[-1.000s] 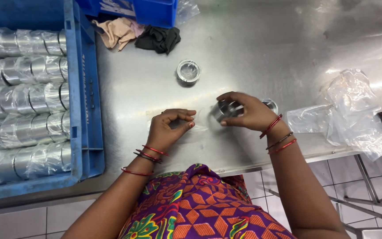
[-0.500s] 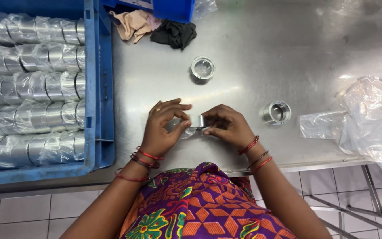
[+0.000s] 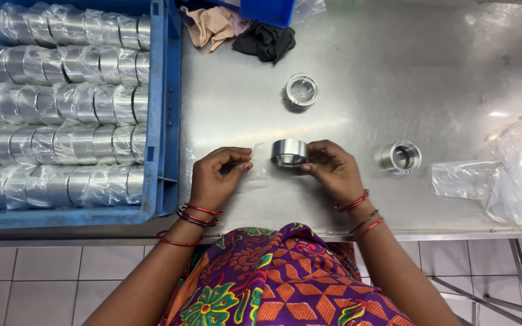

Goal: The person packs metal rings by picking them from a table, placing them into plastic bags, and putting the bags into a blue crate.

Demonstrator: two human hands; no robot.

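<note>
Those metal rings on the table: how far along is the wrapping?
Done: the blue crate holds rows of plastic-wrapped rings. In hand: the right hand holds a bare ring while the left hand pinches a clear plastic bag. Left: one bare ring at the right; another ring, seemingly bagged, stands outside the crate.

Both arms reach forward, with bangles on the wrists. The left hand (image 3: 215,178) pinches its fingertips together. The right hand (image 3: 331,169) curls, its fingers closed in a grip.

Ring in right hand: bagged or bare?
Cannot tell; metal ring in right hand looks bare, left hand pinches clear film beside it.
</note>
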